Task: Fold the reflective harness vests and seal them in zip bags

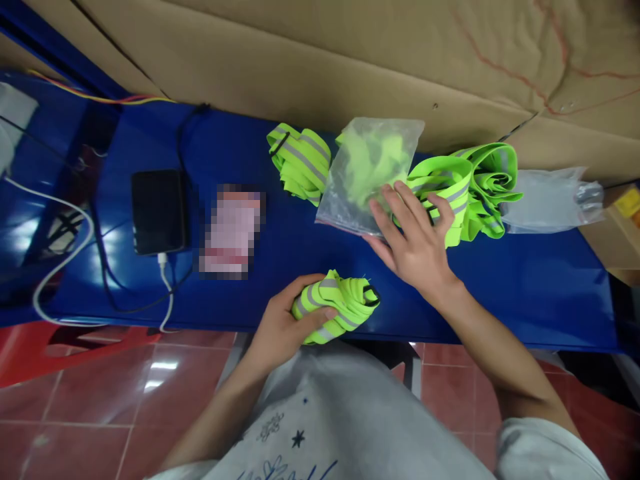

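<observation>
From afar I take the clear bag (340,207) as landmark: right hand (420,250), fingers spread over its near right corner; left hand (287,320), nearward, thumb and fingers clasping a strap roll (345,303). Left, a strap bundle (303,163), black device (157,212); right, a strap pile (493,187); nearward, blue tabletop (410,303).

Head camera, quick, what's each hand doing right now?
Left hand: closed around a bundled neon reflective strap.
Right hand: open, spread over the lower right edge of the clear plastic bag.
</observation>
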Available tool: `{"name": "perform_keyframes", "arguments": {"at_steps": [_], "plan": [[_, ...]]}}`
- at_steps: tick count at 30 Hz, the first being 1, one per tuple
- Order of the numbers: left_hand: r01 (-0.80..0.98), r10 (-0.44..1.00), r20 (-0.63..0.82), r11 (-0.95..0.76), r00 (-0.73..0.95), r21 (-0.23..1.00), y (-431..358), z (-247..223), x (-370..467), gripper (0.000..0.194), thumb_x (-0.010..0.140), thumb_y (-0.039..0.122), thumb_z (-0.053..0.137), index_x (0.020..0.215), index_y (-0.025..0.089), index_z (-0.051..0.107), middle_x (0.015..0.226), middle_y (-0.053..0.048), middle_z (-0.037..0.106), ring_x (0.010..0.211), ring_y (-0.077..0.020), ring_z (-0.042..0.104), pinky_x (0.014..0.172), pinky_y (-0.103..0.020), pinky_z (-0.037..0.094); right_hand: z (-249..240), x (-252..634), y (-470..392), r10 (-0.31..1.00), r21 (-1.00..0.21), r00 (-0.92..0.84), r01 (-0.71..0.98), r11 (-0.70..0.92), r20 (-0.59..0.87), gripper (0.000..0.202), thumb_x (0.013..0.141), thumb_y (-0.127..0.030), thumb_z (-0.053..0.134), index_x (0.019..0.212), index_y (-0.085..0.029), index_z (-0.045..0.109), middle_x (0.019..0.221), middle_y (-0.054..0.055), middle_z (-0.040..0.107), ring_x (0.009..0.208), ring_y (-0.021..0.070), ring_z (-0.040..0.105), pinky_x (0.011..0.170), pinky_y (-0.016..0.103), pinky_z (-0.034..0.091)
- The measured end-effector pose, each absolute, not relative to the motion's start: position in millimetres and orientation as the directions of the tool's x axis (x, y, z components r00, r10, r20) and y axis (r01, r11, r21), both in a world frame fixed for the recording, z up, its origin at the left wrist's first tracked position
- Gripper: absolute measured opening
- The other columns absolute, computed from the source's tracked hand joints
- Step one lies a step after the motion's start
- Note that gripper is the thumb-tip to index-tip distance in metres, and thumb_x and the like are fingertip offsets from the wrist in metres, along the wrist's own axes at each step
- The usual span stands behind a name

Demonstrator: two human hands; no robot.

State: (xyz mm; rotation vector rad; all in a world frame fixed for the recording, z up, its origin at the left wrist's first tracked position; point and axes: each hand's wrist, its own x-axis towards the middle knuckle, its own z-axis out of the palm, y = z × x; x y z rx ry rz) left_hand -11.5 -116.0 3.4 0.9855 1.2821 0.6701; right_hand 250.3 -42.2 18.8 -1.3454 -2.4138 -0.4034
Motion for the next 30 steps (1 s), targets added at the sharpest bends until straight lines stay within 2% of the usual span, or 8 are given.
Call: {"name": "perform_keyframes", "arguments": {"at_steps": [2,5,8,12,16,24,27,30], "plan": [[0.032,0.833,-0.491,0.5,0.254,0.865,-113,3,-10,0.053,0.073,0.046,0.092,0.117,0.02,0.075,0.096,-0.003,0.077,0.08,-0.0157,0.068,0.072,-0.022,0.056,25,247,-56,0.702,0.053,-0.508,0.827,0.56,0.5,0.042,0.102,-0.037,0.064,0.142,-0.022,0.062,0.131,0.011,0.072,0.129,0.028,0.064,0.111,0.046,0.036],[-0.098,0.785,-0.489,0.56,0.381,0.823,-107,1,-7,0.053,0.075,0.043,0.092,0.121,0.022,0.074,0.106,-0.004,0.078,0.088,-0.0167,0.07,0.079,-0.024,0.057,33,243,-75,0.693,-0.08,-0.495,0.781,0.619,0.525,0.035,0.098,-0.029,0.071,0.132,-0.023,0.068,0.107,0.006,0.073,0.108,0.0209,0.068,0.096,0.037,0.047],[-0.159,0.785,-0.439,0.548,0.437,0.821,-101,0,-4,0.057,0.076,0.039,0.092,0.128,0.027,0.072,0.124,-0.004,0.075,0.106,-0.0199,0.071,0.091,-0.026,0.056,34,244,-86,0.749,-0.213,-0.451,0.77,0.602,0.486,0.035,0.097,-0.024,0.072,0.132,-0.021,0.068,0.106,0.007,0.069,0.1,0.019,0.065,0.09,0.037,0.049],[-0.124,0.765,-0.445,0.554,0.466,0.823,-98,-1,-1,0.065,0.073,0.037,0.094,0.132,0.027,0.069,0.13,-0.005,0.073,0.118,-0.0251,0.069,0.098,-0.029,0.056,34,251,-92,0.79,-0.298,-0.413,0.765,0.571,0.453,0.037,0.097,-0.024,0.072,0.133,-0.02,0.068,0.106,0.007,0.066,0.089,0.0166,0.061,0.081,0.035,0.049],[-0.153,0.73,-0.503,0.624,0.463,0.766,-99,-1,3,0.081,0.074,0.035,0.093,0.145,0.028,0.056,0.129,-0.007,0.074,0.114,-0.0269,0.071,0.093,-0.033,0.059,39,253,-96,0.809,-0.358,-0.385,0.751,0.555,0.445,0.033,0.097,-0.023,0.072,0.129,-0.021,0.071,0.105,0.006,0.065,0.089,0.0164,0.062,0.08,0.035,0.049],[-0.172,0.741,-0.47,0.605,0.479,0.778,-98,1,11,0.064,0.07,0.032,0.095,0.128,0.024,0.069,0.115,-0.005,0.075,0.099,-0.022,0.072,0.085,-0.029,0.059,54,249,-100,0.846,-0.447,-0.383,0.725,0.524,0.371,0.023,0.099,-0.02,0.068,0.121,-0.018,0.075,0.092,0.003,0.069,0.081,0.013,0.063,0.076,0.033,0.047],[-0.218,0.771,-0.468,0.593,0.433,0.775,-102,1,16,0.058,0.072,0.033,0.094,0.123,0.024,0.069,0.108,-0.003,0.074,0.091,-0.0179,0.07,0.078,-0.025,0.058,57,253,-106,0.834,-0.422,-0.415,0.725,0.544,0.363,0.028,0.098,-0.017,0.068,0.126,-0.018,0.072,0.092,0.003,0.07,0.081,0.0138,0.063,0.077,0.033,0.048],[-0.235,0.789,-0.468,0.58,0.397,0.78,-105,3,21,0.049,0.075,0.033,0.093,0.117,0.023,0.068,0.101,-0.001,0.071,0.085,-0.0147,0.067,0.074,-0.023,0.057,53,257,-115,0.821,-0.366,-0.363,0.762,0.534,0.441,0.04,0.094,-0.012,0.072,0.132,-0.021,0.068,0.092,0.003,0.071,0.08,0.0147,0.064,0.077,0.033,0.051]]}}
